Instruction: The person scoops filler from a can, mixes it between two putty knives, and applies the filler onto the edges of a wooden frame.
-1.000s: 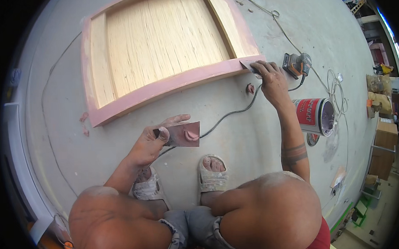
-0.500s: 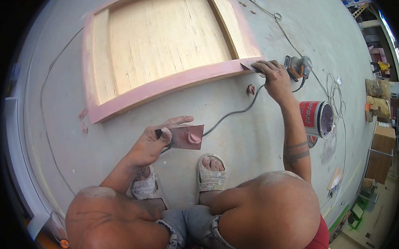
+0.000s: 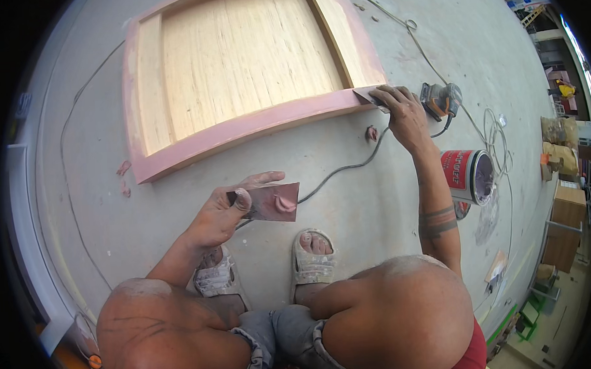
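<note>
**Pink-edged panel corner worked by blade, with cord and open can close by**

The framed wooden panel (image 3: pixel 252 52) is laid on the floor (image 3: pixel 335 209) ahead of the feet, its recessed face bare and its border coated pink. The coat at its near right corner could be gouged if the blade there were tilted too steeply.

The open can (image 3: pixel 461 173) is set just beside the right forearm; it seems to be stood upright, though this is hard to judge through the lens's bend. It could be toppled by an elbow swung outward. The orbital sander (image 3: pixel 441 101), placed beyond the right hand (image 3: pixel 408 121), could be nudged if a stroke were carried past the corner.

By the right hand's grip, a putty knife (image 3: pixel 369 98) is clamped, its blade set at that corner. By the left hand's (image 3: pixel 217 212) grip, a flat metal spreader (image 3: pixel 260 204) is pinched, thumb uppermost, above the floor. The dark cord (image 3: pixel 347 166) could be snagged by a sandal. The dollop of pink filler (image 3: pixel 283 204) could be lost if the spreader were tipped.

Bold pale lettering is carried by the can's red label (image 3: pixel 456 168); no writing can be made out on the sander.
</note>
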`<state>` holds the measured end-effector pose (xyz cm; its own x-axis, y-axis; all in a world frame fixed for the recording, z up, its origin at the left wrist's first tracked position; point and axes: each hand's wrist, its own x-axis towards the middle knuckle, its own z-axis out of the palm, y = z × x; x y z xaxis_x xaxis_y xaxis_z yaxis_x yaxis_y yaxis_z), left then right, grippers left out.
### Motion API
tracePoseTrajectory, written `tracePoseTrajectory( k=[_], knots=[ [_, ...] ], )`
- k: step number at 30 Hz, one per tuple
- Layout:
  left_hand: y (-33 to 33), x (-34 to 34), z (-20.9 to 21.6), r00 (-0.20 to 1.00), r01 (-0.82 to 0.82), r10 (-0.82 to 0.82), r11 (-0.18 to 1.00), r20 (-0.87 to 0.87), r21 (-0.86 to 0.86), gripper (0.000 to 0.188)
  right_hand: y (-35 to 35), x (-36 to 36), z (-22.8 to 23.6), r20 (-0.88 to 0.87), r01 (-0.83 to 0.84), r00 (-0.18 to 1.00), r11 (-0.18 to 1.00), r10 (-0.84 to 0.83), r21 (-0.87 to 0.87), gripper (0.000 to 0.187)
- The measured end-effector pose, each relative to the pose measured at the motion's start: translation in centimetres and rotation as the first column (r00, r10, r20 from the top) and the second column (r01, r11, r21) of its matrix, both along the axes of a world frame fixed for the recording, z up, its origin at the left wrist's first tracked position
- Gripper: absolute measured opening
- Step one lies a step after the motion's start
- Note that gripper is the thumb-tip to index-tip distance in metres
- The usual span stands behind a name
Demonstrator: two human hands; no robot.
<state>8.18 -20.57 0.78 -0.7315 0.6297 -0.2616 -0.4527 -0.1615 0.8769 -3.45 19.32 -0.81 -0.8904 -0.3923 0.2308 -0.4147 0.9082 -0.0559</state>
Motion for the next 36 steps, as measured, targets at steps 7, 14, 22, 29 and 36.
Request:
tracePoseTrajectory(
  k=[7,14,22,29,36],
  knots=[
    [0.2,-0.1,0.0,1.0,-0.013,0.013,1.0,0.023,0.001,0.07,-0.2,0.3,-0.6,-0.016,0.014,1.0,1.0,-0.014,-0.005,0.048],
    [-0.4,-0.1,-0.6,1.0,0.01,-0.009,1.0,-0.016,0.03,0.068,0.2,1.0,0.2,-0.006,-0.004,1.0,0.998,0.004,-0.056,0.046],
    [-0.3,-0.2,0.0,0.996,0.058,-0.062,0.996,0.069,0.061,0.071,0.3,1.3,2.9,0.025,0.001,1.0,1.0,-0.002,0.006,0.045],
    [-0.4,0.0,-0.6,0.999,0.037,-0.037,0.999,0.023,0.015,0.072,-0.3,0.6,0.4,0.006,0.014,1.0,1.0,-0.014,-0.001,0.046],
    [-0.5,0.0,0.0,0.997,0.037,-0.038,0.999,0.074,0.006,0.071,-0.4,0.6,0.0,-0.016,0.035,0.999,0.999,-0.035,-0.003,0.047]
  ],
)
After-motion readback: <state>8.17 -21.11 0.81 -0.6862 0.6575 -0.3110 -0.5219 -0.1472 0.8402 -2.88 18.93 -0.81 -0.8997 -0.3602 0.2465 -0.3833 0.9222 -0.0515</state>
